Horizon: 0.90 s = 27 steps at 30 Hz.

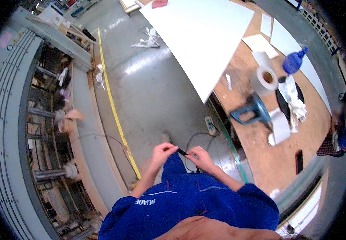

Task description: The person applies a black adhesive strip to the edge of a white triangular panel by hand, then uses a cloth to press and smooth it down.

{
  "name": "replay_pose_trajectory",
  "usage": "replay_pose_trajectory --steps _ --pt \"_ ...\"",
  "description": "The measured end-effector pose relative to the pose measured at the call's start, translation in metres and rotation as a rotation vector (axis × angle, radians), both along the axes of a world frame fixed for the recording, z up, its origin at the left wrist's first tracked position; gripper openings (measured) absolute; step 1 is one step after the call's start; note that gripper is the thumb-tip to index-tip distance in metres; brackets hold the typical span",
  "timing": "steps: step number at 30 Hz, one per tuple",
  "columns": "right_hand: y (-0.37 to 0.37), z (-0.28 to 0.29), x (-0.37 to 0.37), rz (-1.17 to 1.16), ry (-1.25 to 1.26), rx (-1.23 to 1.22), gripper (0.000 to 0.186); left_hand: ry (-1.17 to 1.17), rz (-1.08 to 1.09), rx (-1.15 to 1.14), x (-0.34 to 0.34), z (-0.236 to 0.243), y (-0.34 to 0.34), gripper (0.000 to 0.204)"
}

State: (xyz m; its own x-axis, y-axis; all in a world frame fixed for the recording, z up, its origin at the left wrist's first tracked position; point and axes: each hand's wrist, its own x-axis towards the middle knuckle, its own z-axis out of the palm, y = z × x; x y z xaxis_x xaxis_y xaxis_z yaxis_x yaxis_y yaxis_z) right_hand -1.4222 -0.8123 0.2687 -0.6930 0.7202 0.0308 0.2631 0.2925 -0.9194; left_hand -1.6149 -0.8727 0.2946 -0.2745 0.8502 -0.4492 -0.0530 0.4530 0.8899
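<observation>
In front of my blue work clothes, both hands meet on a short, thin black stick-like object [182, 152]; its exact kind is too small to tell. My left hand [163, 153] pinches one end between thumb and fingers. At the other end, the fingers of my right hand [199, 158] are closed on it. The object slants slightly down to the right, held in the air above the floor. No table or machine touches either hand.
To the right, a wooden table [257, 164] bears a large white sheet [205, 44], a white roll [264, 81], a dark blue handled tool [253, 112] and a blue spray bottle [294, 62]. A power strip [210, 125] lies by its edge. Machinery [11, 120] lines the left.
</observation>
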Motion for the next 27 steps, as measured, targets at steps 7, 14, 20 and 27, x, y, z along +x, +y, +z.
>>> replay_pose_trajectory --steps 7,14,20,27 --pt "0.039 0.008 -0.049 -0.647 -0.054 -0.047 0.009 0.118 -0.608 0.21 -0.06 -0.004 0.146 0.019" --pt "0.019 0.006 -0.06 -1.31 -0.343 -0.131 0.006 0.321 -0.98 0.208 -0.09 -0.029 0.269 0.015" --pt "0.042 -0.014 -0.06 -1.556 -0.495 -0.255 0.007 0.636 -1.262 0.49 -0.045 -0.04 0.368 0.02" --pt "0.103 -0.019 -0.09 -1.649 -0.699 -0.192 0.014 1.092 -1.506 0.783 -0.012 -0.059 0.437 0.077"
